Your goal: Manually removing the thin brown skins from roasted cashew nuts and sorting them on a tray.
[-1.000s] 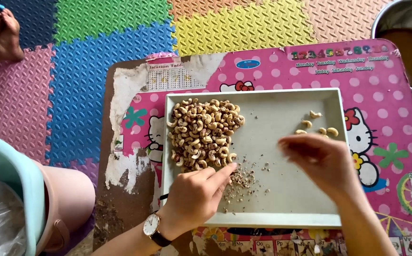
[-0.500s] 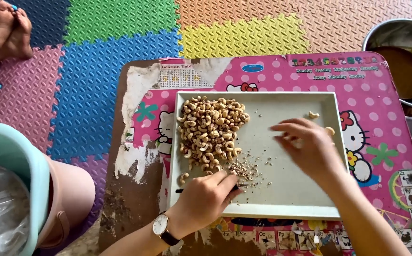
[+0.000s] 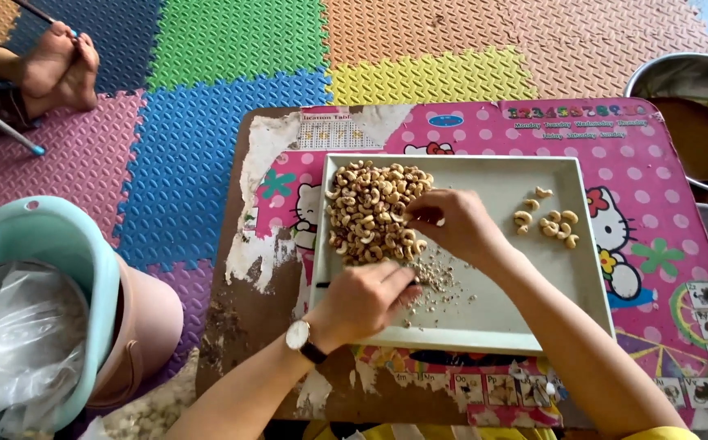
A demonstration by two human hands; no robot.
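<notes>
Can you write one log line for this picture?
right hand: reaching into nut pile | left hand: on tray, by crumbs

Single head view, looking steeply down (close) onto tray [image 3: 582, 269], hands below

A home floor: coloured foam play mats [image 3: 232, 49] under a child's cartoon table [image 3: 655, 171].

The bare left hand [image 3: 362, 300] is lying low with its back up, fingers curled under and knuckles pointing right, a dark-strapped wristwatch [image 3: 301, 340] circling the wrist. The bare right hand [image 3: 450, 226] is reaching leftward, forearm slanting across, fingertips pinching together and pointing down.
</notes>
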